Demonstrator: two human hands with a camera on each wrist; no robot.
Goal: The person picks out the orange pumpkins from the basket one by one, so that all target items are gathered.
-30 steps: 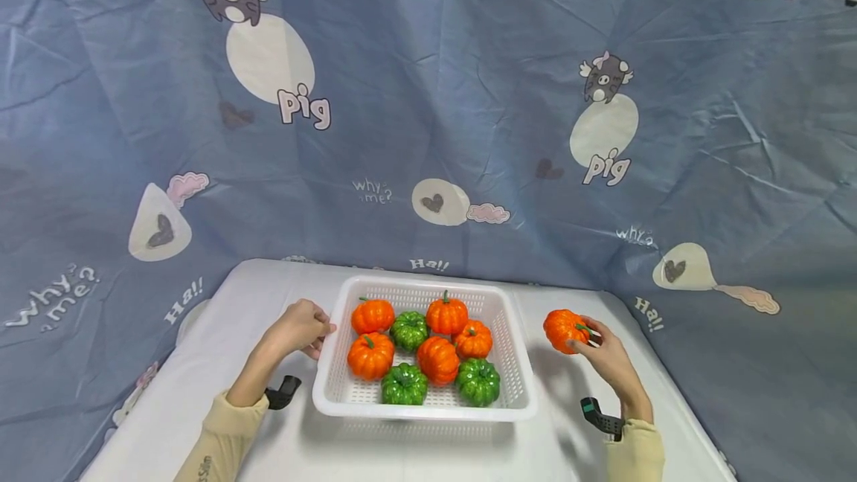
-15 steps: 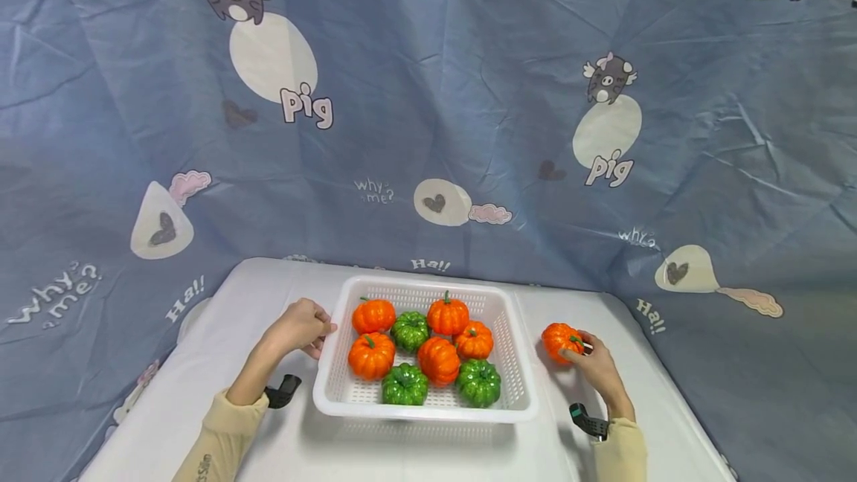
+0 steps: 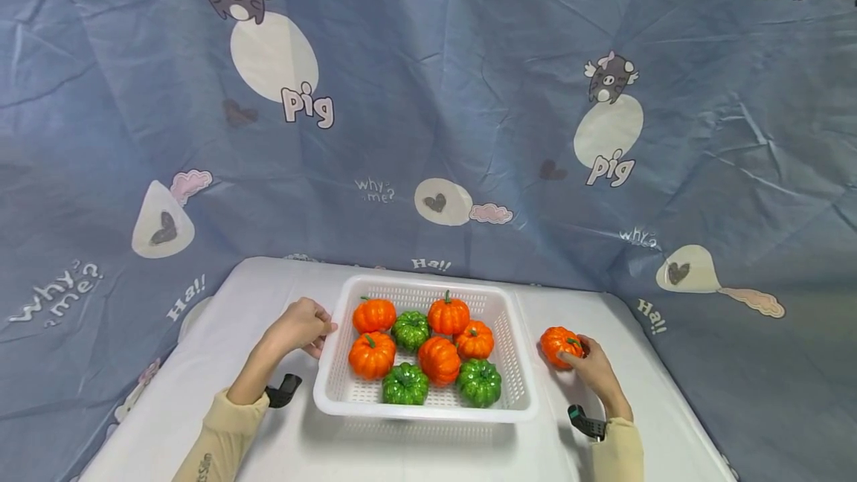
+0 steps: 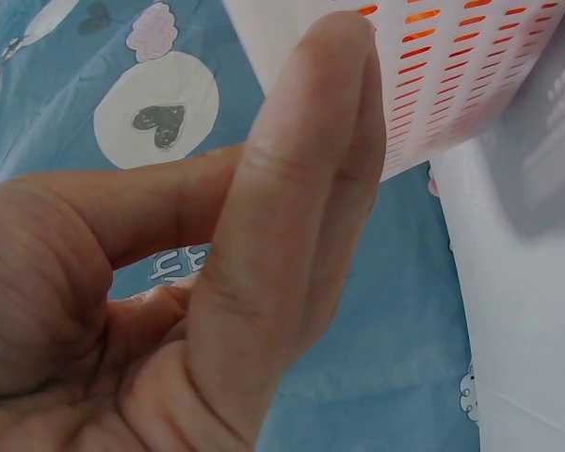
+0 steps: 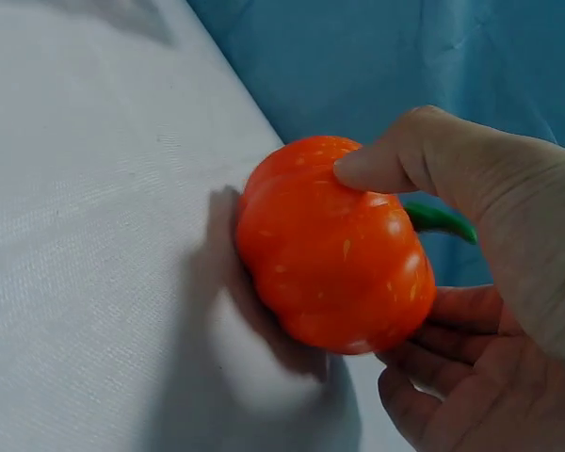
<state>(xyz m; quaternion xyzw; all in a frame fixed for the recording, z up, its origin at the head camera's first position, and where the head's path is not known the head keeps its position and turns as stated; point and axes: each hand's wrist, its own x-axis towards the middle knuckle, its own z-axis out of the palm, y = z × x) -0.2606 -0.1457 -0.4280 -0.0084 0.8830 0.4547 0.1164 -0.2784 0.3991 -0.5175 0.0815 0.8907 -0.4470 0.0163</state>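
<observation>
A toy orange pumpkin [image 3: 557, 346] with a green stem is at the table's right side, and my right hand [image 3: 596, 369] grips it. In the right wrist view, the thumb lies on one side of the pumpkin [image 5: 334, 250] and the fingers [image 5: 452, 330] reach behind the other. My left hand [image 3: 301, 327] holds the left edge of a white plastic basket [image 3: 428, 413], its fingers [image 4: 282, 188] against the perforated side in the left wrist view. In the basket lie several orange pumpkins [image 3: 371, 355] and three green pumpkins [image 3: 405, 384].
The basket stands mid-table on a white tabletop [image 3: 402, 460], between the hands. Behind the table and along its sides hangs a blue printed cloth [image 3: 428, 117]. A black wrist device [image 3: 585, 422] sits on the right forearm, another [image 3: 284, 393] on the left.
My right hand has lowered the orange pumpkin toward the tabletop, shifting slightly left and nearer. The left hand and the basket have stayed in place.
</observation>
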